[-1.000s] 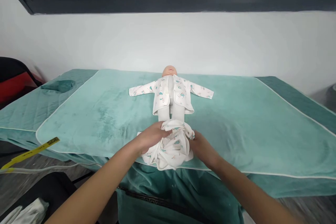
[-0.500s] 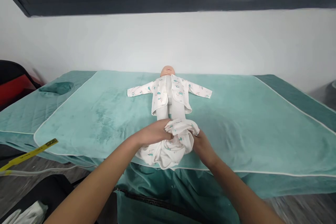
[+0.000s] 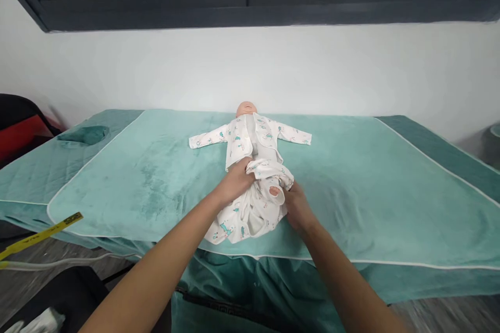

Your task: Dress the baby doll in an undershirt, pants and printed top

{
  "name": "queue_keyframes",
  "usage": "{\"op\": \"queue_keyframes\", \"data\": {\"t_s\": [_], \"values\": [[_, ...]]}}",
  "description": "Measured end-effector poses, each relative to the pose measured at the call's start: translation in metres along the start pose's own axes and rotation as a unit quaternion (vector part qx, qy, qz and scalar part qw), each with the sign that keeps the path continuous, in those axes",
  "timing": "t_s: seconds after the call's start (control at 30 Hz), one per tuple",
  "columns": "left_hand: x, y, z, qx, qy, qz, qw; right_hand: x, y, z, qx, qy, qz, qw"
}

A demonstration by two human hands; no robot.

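A baby doll (image 3: 247, 109) lies on its back on a teal blanket (image 3: 156, 177), head toward the wall. It wears an open white printed jacket (image 3: 238, 140) with sleeves spread out. White printed baby trousers (image 3: 250, 213) are bunched over the doll's legs. My left hand (image 3: 234, 183) grips the trousers' waist on the left. My right hand (image 3: 295, 207) grips the cloth on the right side. A doll's foot (image 3: 274, 191) pokes out of the fabric beside my right hand.
The blanket covers a teal padded table (image 3: 449, 151) against a white wall. A small teal cushion (image 3: 84, 134) sits at the far left. A yellow tape measure (image 3: 39, 234) hangs at the left edge. A red and black chair (image 3: 19, 125) stands to the left.
Both hands have moved away from me with the trousers, pulling them up over the doll's legs toward its waist. One doll foot now shows through the cloth.
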State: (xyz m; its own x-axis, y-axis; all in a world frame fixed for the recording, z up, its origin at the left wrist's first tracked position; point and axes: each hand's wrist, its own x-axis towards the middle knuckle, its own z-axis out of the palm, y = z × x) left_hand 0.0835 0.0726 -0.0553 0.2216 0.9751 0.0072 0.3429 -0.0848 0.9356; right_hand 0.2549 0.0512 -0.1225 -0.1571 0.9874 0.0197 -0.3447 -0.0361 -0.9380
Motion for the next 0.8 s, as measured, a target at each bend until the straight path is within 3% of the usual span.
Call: {"op": "queue_keyframes", "data": {"t_s": [0.07,0.13,0.3,0.4,0.47,0.57,0.7,0.8], "values": [[-0.004,0.000,0.000,-0.025,-0.060,-0.018,0.998,0.004,0.000,-0.004,-0.031,0.021,-0.013,0.999],[-0.004,0.002,-0.001,-0.026,-0.081,-0.029,0.996,0.010,0.000,-0.009,-0.080,0.047,-0.015,0.996],[0.012,0.003,0.002,0.020,0.055,-0.034,0.998,0.028,0.001,-0.008,-0.111,0.099,-0.005,0.989],[0.021,0.001,0.007,0.034,0.117,-0.021,0.992,0.036,0.000,-0.001,-0.037,0.081,0.017,0.996],[0.021,-0.001,0.011,0.051,0.127,-0.023,0.990,0.038,-0.002,0.001,0.001,0.051,0.036,0.998],[0.014,-0.004,0.012,0.042,0.074,-0.042,0.995,0.036,-0.003,-0.002,0.015,0.014,0.062,0.998],[0.001,-0.006,0.010,-0.079,-0.069,-0.058,0.993,0.033,-0.002,-0.009,0.027,-0.003,0.064,0.998],[-0.002,-0.005,0.011,-0.112,-0.097,-0.050,0.988,0.034,-0.001,-0.010,0.020,-0.008,0.049,0.999]]}}
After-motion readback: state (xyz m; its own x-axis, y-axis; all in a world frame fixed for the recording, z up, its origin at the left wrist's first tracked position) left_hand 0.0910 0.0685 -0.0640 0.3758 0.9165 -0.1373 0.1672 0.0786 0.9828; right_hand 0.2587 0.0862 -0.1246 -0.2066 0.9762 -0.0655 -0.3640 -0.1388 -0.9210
